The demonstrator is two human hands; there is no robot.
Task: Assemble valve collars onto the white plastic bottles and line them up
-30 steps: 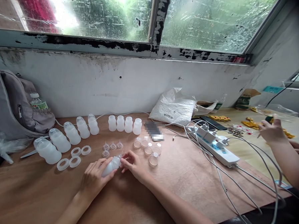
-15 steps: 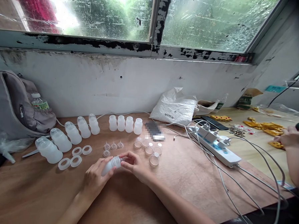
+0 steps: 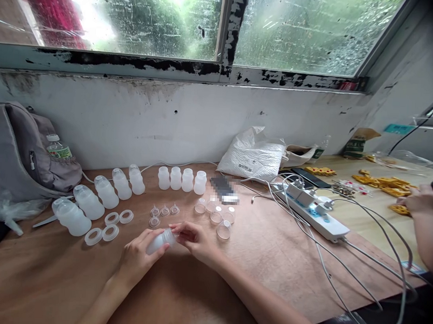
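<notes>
Tilted toward the right, a frosted baby bottle (image 3: 155,244) is wrapped by my left hand (image 3: 136,255). The fingers of my right hand (image 3: 197,242) pinch a clear nipple (image 3: 175,234) at the bottle's threaded mouth; they cover most of it. Just beyond the hands lie several loose clear nipples (image 3: 165,209). White collar rings (image 3: 110,232) rest on the left, beside a slanting row of bottles with clear domed tops (image 3: 88,202). Open bottles (image 3: 187,180) stand farther back. To the right of my hands are several clear domed caps (image 3: 223,230).
A phone (image 3: 223,189) lies behind the caps, near a silvery bag (image 3: 253,154). On the right, a power strip (image 3: 318,218) trails looping cables. Another person's hand (image 3: 423,199) is beside yellow parts (image 3: 385,184). A grey backpack (image 3: 13,156) stands at the left.
My right fingers have closed in on the bottle mouth, so the nipple that showed between them is now mostly covered. The left hand keeps its hold on the bottle.
</notes>
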